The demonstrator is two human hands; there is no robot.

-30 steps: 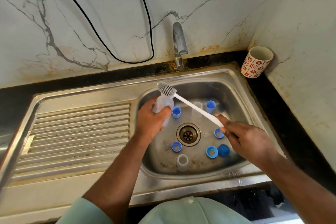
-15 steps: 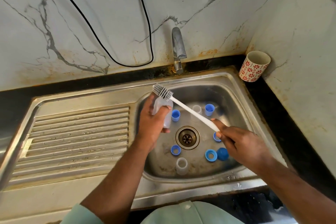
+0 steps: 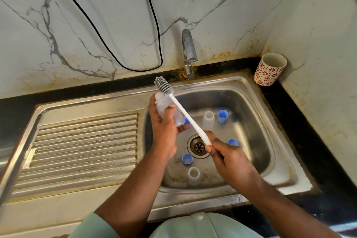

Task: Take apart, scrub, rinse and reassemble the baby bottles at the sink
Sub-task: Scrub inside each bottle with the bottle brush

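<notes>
My left hand (image 3: 164, 131) grips a clear bottle body (image 3: 164, 108) above the left side of the steel sink basin (image 3: 257, 121), its mouth pointing up and to the left. My right hand (image 3: 229, 158) holds the handle of a white bottle brush (image 3: 185, 114). The brush's grey bristle head (image 3: 163, 86) sits just outside the bottle mouth. On the basin floor lie two more clear bottle bodies (image 3: 208, 120) (image 3: 193, 176), a blue cap (image 3: 222, 116) and blue rings (image 3: 187, 159) (image 3: 232, 142) around the drain (image 3: 199, 147).
The tap (image 3: 189, 52) stands behind the basin, with no water seen running. A ribbed draining board (image 3: 81, 145) lies to the left. A red-flowered cup (image 3: 270, 69) stands on the black counter in the right corner. A black cable (image 3: 123, 63) hangs on the marble wall.
Both hands have risen and shifted left with the bottle and brush. The brush head has drawn a little further out past the bottle mouth.
</notes>
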